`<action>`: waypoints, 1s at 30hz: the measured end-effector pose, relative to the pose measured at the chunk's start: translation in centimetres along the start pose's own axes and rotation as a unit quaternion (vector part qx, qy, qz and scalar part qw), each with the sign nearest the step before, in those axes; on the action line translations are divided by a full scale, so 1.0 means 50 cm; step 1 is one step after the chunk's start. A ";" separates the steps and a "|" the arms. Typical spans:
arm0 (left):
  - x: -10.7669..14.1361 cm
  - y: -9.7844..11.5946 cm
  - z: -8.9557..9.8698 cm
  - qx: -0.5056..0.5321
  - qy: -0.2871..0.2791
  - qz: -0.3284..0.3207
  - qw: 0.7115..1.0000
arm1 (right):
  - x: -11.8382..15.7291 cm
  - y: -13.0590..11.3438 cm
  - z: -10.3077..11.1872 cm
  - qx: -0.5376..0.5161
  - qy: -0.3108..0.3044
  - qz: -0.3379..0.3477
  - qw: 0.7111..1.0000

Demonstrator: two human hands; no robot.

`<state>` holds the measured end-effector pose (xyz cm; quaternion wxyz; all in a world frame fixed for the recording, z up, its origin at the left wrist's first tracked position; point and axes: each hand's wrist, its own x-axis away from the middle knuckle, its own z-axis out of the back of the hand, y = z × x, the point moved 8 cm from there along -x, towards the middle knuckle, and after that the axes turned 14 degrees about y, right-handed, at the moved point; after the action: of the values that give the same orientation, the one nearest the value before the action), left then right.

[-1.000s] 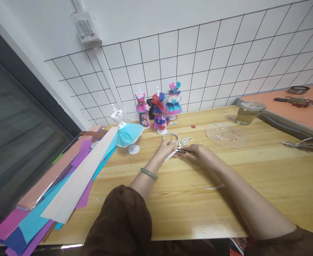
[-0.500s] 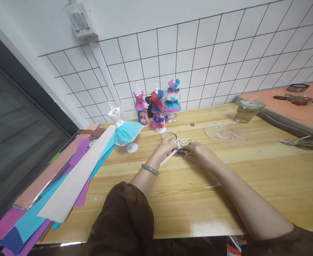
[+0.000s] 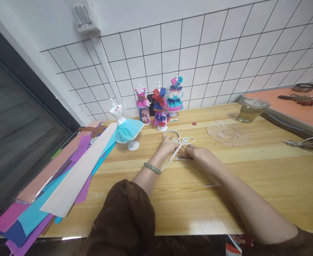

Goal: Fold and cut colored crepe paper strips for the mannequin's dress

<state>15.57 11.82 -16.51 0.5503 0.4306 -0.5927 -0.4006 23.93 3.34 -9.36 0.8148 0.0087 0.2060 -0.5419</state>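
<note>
My left hand (image 3: 169,145) is closed with fingertips pinching a narrow white strip (image 3: 174,155), whose end trails down past the wrist. My right hand (image 3: 196,153) has its fingers curled around one end of a slim dark tool that looks like scissors (image 3: 182,157), low over the table. Just beyond my left fingers lies a white tape roll (image 3: 170,132). Loops of white ribbon (image 3: 187,140) rest between and behind the two hands. Left of them stands a small dress form (image 3: 127,129) in a turquoise skirt.
Three dressed mini mannequins (image 3: 160,110) stand by the wall. Paper sheets (image 3: 73,170) are piled at left. A clear disc with beads (image 3: 227,136) and a lidded cup (image 3: 252,111) are at right. A thin strip (image 3: 210,185) lies nearer me.
The dark tool has turned edge-on and sits slightly lower, with my right hand drawn down a little. The strip under my left hand has shifted. The view has tilted slightly.
</note>
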 end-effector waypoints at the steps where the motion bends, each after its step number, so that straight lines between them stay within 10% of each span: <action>1: 0.002 0.002 0.002 -0.005 0.003 0.000 1.000 | 0.002 -0.014 0.001 -0.029 -0.001 0.017 0.999; 11: 0.012 0.010 0.002 -0.015 -0.048 -0.004 0.999 | 0.016 -0.044 -0.025 -0.213 -0.070 0.039 0.974; 17: 0.010 0.011 0.001 -0.018 -0.063 -0.002 0.998 | -0.030 0.085 -0.013 -0.171 0.171 -0.091 0.966; 30: -0.023 0.027 0.029 0.026 -0.014 -0.113 0.993 | -0.049 0.127 -0.083 -0.060 0.104 -0.146 0.982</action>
<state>14.04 13.32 -15.68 0.4818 0.5033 -0.5578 -0.4511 27.39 9.10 -13.65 0.6999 -0.0142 0.3208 -0.6380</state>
